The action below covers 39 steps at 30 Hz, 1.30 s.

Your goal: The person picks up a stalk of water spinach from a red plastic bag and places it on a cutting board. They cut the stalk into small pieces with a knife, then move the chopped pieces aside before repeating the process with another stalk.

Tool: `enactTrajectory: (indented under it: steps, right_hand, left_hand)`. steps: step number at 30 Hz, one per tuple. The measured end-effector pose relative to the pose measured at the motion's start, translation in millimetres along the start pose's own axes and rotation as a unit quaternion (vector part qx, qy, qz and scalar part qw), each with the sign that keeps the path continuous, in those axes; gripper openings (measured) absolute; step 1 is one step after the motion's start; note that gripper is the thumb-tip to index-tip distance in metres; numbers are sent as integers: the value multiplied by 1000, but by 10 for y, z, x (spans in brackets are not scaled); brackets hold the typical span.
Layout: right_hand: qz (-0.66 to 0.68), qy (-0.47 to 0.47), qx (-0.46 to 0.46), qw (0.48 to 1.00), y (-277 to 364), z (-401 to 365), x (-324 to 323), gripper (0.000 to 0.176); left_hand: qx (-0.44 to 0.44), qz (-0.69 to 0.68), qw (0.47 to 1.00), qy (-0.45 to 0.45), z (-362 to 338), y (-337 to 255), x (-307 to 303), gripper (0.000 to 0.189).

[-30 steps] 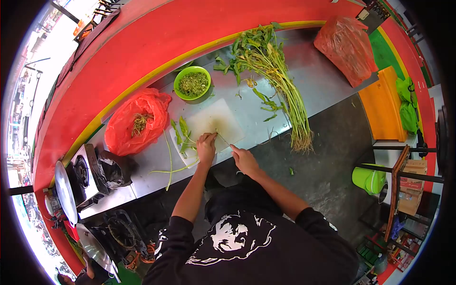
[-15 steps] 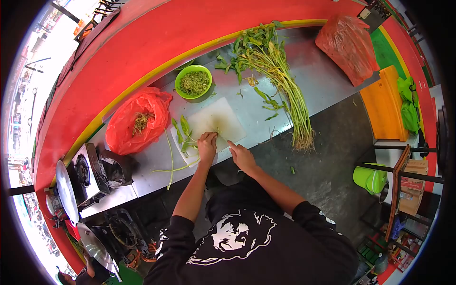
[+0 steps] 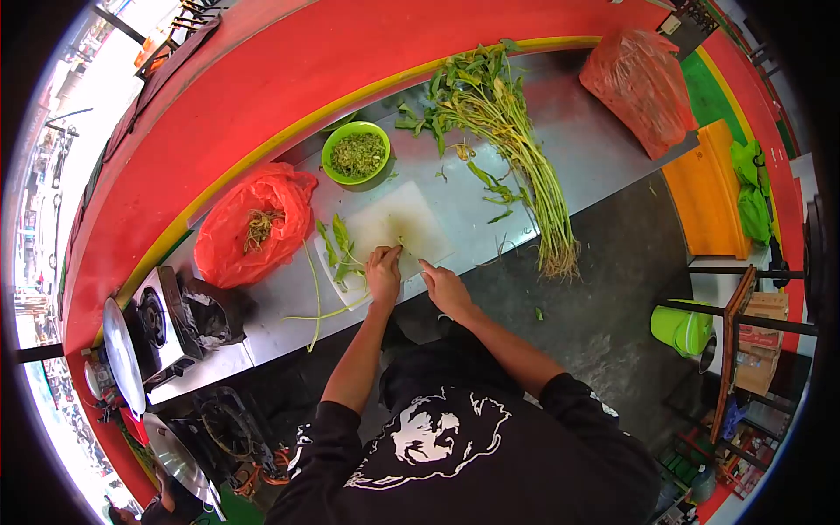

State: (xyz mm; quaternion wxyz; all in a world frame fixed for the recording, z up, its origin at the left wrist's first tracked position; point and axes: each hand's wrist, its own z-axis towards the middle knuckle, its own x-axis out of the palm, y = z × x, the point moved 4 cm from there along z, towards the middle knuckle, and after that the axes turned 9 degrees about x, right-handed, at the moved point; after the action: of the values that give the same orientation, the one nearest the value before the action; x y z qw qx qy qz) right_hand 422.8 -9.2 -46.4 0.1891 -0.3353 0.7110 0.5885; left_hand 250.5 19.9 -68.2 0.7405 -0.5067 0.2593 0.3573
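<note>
On the white cutting board, my left hand is closed on green vegetable stems that look like water spinach. Leafy ends stick out to its left, and long stems trail over the board's near edge. Close by on the right, my right hand is closed around a knife; only a thin bit of its blade shows, pointing at the left fingertips. A small cut piece lies just beyond those fingertips. Behind the board stands a green bowl of chopped greens.
A large bundle of rooted greens lies right of the board, roots over the counter edge. A red plastic bag with root trimmings sits left, near a gas stove. Another red bag stands far right.
Both hands stay almost in place at the board, with only a slight shift. The trailing stems at the counter's front edge have moved a little.
</note>
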Motion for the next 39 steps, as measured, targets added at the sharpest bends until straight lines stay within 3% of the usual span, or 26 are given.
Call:
enactTrajectory:
  steps: [12,14,18,39]
  right_hand:
    - [8,-1,8,1000,75,68,12,36]
    - [23,37,23,999,87,36,-23,35]
    - [-9,-2,4,1000,4,-81,23,35]
    - [11,-1,-13,1000,14,-30,73,36]
  left_hand:
    - [1,-29,1000,-1,54,91,10,13]
    - [-3,-25,1000,4,59,75,-12,12]
    - [-6,-9,1000,-5,-32,1,8,11]
    - [11,20,1000,-13,-33,-20,-7,16]
